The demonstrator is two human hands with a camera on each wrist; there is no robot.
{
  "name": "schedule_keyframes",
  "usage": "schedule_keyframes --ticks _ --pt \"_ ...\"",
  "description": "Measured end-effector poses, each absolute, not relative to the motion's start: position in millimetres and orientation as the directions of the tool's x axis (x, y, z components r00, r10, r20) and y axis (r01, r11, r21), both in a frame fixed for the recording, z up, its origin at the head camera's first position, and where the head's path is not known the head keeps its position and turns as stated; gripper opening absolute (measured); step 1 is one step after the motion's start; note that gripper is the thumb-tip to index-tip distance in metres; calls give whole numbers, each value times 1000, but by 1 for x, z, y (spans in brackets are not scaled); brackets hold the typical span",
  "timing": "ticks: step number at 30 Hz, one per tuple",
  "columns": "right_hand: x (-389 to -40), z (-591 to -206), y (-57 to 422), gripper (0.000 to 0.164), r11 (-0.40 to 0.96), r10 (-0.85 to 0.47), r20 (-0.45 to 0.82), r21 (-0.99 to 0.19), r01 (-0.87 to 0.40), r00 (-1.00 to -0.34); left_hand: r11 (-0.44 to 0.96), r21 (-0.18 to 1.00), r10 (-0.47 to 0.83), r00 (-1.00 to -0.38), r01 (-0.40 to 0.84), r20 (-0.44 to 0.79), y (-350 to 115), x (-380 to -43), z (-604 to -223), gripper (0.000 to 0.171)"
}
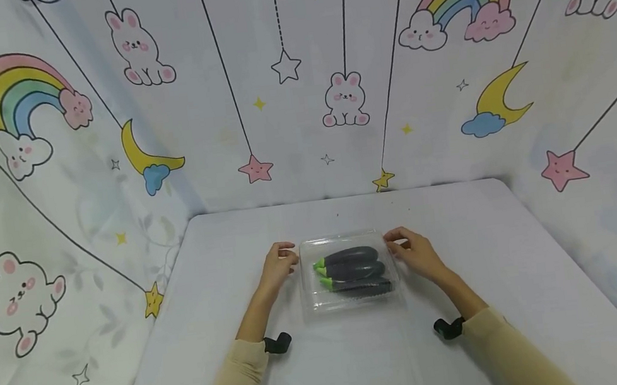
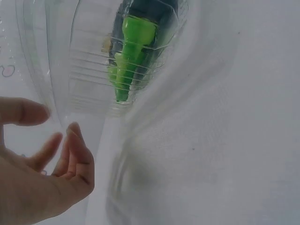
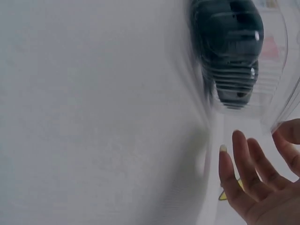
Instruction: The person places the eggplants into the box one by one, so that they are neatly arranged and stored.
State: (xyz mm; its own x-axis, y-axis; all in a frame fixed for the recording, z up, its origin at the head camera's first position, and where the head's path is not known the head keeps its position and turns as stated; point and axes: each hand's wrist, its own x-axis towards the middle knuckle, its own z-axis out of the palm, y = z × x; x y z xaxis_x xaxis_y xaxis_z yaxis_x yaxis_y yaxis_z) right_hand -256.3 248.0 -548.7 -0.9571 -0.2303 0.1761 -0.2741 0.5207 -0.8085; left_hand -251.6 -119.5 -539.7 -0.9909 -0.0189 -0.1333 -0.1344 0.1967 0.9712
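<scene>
A clear plastic box (image 1: 352,307) with its lid on sits in front of me at the middle of the white table. Inside lie three dark eggplants (image 1: 354,271) side by side, their green stems (image 2: 133,42) towards the left. My left hand (image 1: 279,271) is at the box's left side, thumb and a fingertip at the rim from either side. On the opposite side, my right hand (image 1: 415,253) pinches the rim between thumb and index finger. The other fingers of the right hand (image 3: 260,183) spread loosely below the rim in the right wrist view.
A white cloth covers the table (image 1: 224,253). Behind and on both sides hangs a pale curtain (image 1: 301,130) printed with rabbits, rainbows, moons and stars. A black wrist camera (image 1: 278,343) is strapped to the left wrist, and another black camera (image 1: 448,329) to the right.
</scene>
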Motion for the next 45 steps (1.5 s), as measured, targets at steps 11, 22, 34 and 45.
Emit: schedule_keyframes --ticks 11,22,34,45 --pt "-218 -543 247 37 529 -165 166 -817 -229 -972 212 969 11 -991 -126 -131 -120 -215 -540 49" --pt "-185 -543 248 45 415 -168 108 -894 -170 -980 217 966 68 -985 -143 -161 -122 -181 -544 46" --pt "-156 -541 247 46 272 -157 -29 -962 -15 -987 194 970 153 -972 -146 -177 -124 -151 -546 43" --pt "-144 -540 242 44 170 -115 -177 -973 156 -978 141 973 203 -956 -184 -210 -125 -138 -552 32"
